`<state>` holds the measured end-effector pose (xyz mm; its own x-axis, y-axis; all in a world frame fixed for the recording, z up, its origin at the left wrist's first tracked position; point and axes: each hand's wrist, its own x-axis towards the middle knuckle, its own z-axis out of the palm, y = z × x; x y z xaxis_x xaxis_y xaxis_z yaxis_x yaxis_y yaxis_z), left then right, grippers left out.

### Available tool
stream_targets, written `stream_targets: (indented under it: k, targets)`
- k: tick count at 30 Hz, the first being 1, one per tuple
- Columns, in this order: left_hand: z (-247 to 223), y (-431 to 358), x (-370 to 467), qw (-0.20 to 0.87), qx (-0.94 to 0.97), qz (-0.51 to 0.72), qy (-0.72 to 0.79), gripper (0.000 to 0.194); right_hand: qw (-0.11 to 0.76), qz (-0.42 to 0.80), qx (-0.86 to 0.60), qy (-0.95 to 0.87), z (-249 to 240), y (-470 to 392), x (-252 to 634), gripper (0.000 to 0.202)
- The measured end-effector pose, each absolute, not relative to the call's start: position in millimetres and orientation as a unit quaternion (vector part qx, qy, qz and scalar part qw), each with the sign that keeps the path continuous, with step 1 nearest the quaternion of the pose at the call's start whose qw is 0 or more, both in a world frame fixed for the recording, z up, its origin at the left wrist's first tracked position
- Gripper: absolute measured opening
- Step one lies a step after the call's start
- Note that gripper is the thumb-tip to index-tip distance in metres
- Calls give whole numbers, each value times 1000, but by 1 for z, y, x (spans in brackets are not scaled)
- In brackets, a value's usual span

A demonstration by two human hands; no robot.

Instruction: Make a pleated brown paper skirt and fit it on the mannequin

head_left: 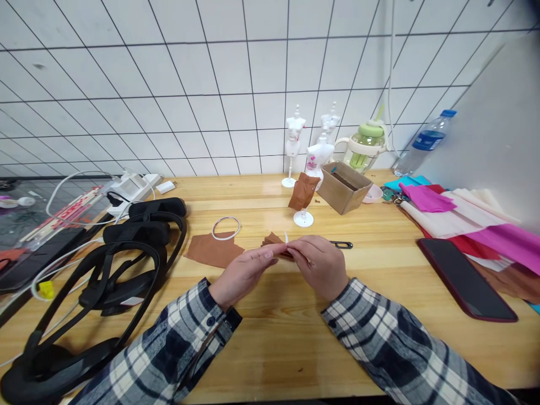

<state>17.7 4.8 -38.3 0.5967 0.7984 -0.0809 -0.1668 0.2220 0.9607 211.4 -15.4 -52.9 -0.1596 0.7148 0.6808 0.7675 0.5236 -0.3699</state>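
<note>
In the middle of the table my left hand (247, 274) is closed, thumb and fingers pressed together on a pleated piece of brown fabric (272, 239). Facing it, my right hand (321, 264) pinches at a thin white strip (286, 237) that sticks up by its fingertips. The fingertips of both hands meet, hiding most of the fabric. Behind my right hand the black looped end of a tool (343, 244) shows. Left of the hands lies a flat brown fabric piece (211, 251) with a pale ring (226, 228) partly on it.
Small white dress forms (295, 138) stand at the back, the front one draped with brown cloth (304, 191). Right of them are a cardboard box (343, 191), a green-lidded cup (367, 143) and a bottle (426, 143). Fabrics (485, 225) and a phone (466, 281) lie right; black headsets (126, 270) left.
</note>
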Motion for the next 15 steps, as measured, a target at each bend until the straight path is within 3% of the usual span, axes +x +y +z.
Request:
stream_targets:
  k: [8,12,15]
  targets:
    - [-36,8,19,443,758,327,350,25,462,143,-529,-698,-48,-17,206,13]
    - [-37,8,20,369,760,365,391,12,476,249,-527,-658,-47,-19,197,14]
    - [-37,8,21,339,757,385,405,12,486,296,-525,-634,-48,-21,193,15]
